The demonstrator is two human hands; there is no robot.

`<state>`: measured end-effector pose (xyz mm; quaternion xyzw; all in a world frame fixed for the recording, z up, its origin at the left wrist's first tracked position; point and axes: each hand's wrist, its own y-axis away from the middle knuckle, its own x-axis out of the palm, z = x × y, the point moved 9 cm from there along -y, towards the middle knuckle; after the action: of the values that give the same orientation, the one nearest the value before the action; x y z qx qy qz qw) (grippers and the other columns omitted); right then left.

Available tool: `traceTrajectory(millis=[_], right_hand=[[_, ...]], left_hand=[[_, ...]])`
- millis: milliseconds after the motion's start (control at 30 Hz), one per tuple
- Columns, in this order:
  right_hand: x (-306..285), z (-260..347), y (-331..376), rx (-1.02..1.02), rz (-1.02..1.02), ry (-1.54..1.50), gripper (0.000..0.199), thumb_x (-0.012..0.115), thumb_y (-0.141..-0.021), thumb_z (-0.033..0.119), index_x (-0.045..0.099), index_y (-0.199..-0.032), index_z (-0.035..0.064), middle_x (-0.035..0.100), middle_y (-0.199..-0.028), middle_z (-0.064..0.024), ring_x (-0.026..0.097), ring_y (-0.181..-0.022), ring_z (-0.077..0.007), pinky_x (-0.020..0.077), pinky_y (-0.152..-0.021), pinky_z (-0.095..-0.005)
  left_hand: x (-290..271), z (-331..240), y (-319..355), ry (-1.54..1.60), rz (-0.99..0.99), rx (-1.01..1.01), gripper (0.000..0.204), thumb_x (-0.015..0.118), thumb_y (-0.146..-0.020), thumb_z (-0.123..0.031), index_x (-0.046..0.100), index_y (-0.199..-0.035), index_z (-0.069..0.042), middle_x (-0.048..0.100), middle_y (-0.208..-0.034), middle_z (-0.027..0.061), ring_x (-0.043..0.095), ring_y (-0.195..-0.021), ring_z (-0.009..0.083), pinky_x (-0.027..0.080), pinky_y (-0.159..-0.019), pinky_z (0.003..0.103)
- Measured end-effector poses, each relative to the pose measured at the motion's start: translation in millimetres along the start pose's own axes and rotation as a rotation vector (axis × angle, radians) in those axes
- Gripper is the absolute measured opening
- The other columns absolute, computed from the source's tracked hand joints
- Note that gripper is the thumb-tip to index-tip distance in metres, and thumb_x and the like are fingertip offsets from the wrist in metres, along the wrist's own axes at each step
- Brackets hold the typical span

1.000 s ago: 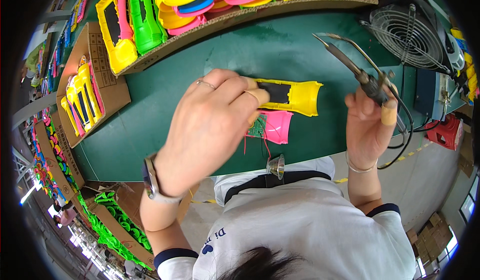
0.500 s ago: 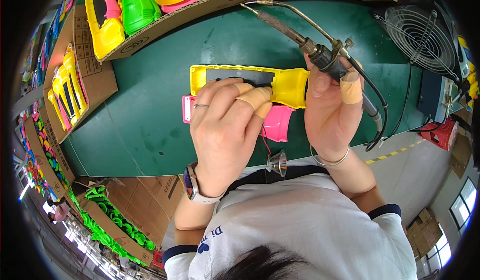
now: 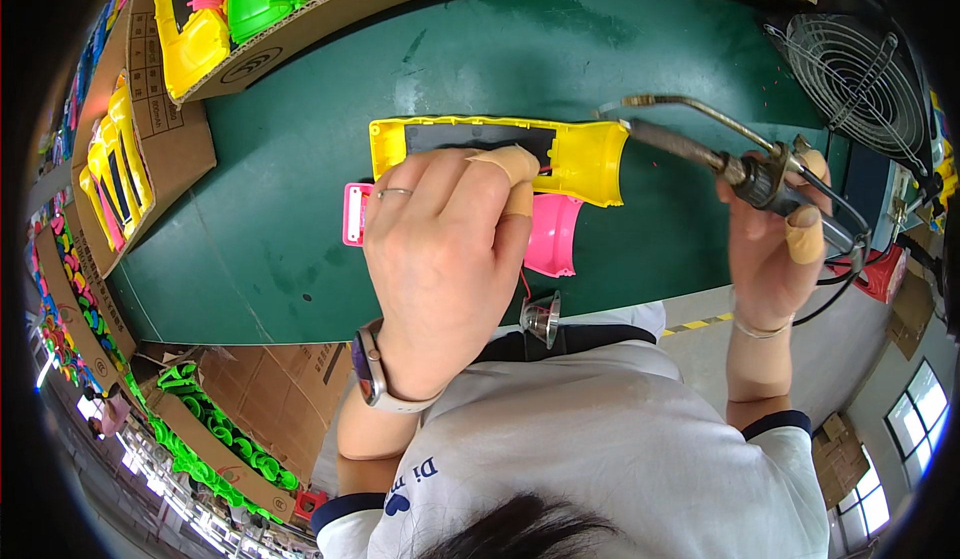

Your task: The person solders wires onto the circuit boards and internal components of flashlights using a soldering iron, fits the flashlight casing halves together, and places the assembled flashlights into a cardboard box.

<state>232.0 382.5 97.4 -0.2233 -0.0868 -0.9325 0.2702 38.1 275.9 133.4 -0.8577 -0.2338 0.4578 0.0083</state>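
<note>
My right hand (image 3: 775,249) is closed round the handle of a soldering iron (image 3: 755,181) with a thin metal tube running along it. Its tip points left, close to the right end of a yellow plastic shell (image 3: 592,164) with a dark strip inside. My left hand (image 3: 440,244) is curled over that shell and a pink plastic shell (image 3: 553,234) beside it; its fingertips are bent under, and what they pinch is hidden. From the pink shell a red wire leads to a small silver reflector cup (image 3: 541,319) at the table's near edge. Tape wraps fingers on both hands.
A cardboard box (image 3: 300,44) of coloured plastic parts spans the far edge of the green table (image 3: 290,209). Another box (image 3: 180,159) with yellow parts stands at the left. A round-grilled fan (image 3: 850,84) and a blue-grey unit (image 3: 868,184) sit at the right. Green parts (image 3: 215,429) lie lower left.
My right hand has moved right and a little down with the soldering iron, drawing its tip toward the yellow shell's right end. My left hand stays over the shells.
</note>
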Motion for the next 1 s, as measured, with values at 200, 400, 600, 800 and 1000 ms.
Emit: traceTrajectory(millis=[200, 400, 600, 800, 1000], right_hand=[[-16, 15, -12, 0.035, -0.061, 0.308, 0.034, 0.062, -0.075, 0.016, 0.054, -0.096, -0.0094, 0.048, -0.091, -0.0102, 0.055, -0.057, -0.0151, 0.0436, -0.047, -0.0190], [0, 2, -19, 0.162, 0.019, 0.392, 0.023, 0.059, -0.069, 0.005, 0.056, -0.087, -0.0084, 0.050, -0.082, -0.0075, 0.056, -0.054, -0.0141, 0.0438, -0.049, -0.0198], [9, -4, -19, 0.218, 0.083, 0.464, 0.022, 0.060, -0.068, 0.003, 0.054, -0.086, -0.0075, 0.053, -0.076, -0.0072, 0.057, -0.056, -0.0130, 0.0443, -0.052, -0.0212], [14, -6, -16, 0.247, 0.079, 0.537, 0.023, 0.063, -0.068, 0.003, 0.052, -0.086, -0.0060, 0.056, -0.070, -0.0077, 0.057, -0.058, -0.0118, 0.0452, -0.053, -0.0205], [14, -9, -16, 0.253, 0.082, 0.520, 0.024, 0.064, -0.068, 0.003, 0.052, -0.087, -0.0062, 0.056, -0.071, -0.0078, 0.057, -0.058, -0.0121, 0.0467, -0.055, -0.0211]], left_hand=[[11, 4, -7, 0.067, 0.228, -0.069, 0.008, 0.062, -0.068, 0.002, 0.060, -0.075, -0.001, 0.059, -0.075, 0.0076, 0.056, -0.063, 0.0203, 0.045, -0.058, 0.027], [15, 3, -8, 0.041, 0.309, -0.090, 0.009, 0.061, -0.068, 0.002, 0.060, -0.076, -0.001, 0.058, -0.073, 0.0079, 0.056, -0.062, 0.0208, 0.045, -0.057, 0.028], [16, -6, -10, -0.106, 0.291, -0.010, 0.009, 0.061, -0.066, 0.000, 0.059, -0.074, -0.004, 0.057, -0.071, 0.0070, 0.054, -0.063, 0.0243, 0.044, -0.056, 0.032], [14, -10, -9, -0.146, 0.259, 0.017, 0.008, 0.060, -0.066, -0.001, 0.058, -0.073, -0.004, 0.057, -0.071, 0.0068, 0.054, -0.063, 0.0251, 0.044, -0.057, 0.032], [14, -10, -9, -0.151, 0.273, -0.004, 0.008, 0.060, -0.066, -0.001, 0.058, -0.073, -0.005, 0.056, -0.071, 0.0067, 0.054, -0.063, 0.0252, 0.043, -0.057, 0.033]])
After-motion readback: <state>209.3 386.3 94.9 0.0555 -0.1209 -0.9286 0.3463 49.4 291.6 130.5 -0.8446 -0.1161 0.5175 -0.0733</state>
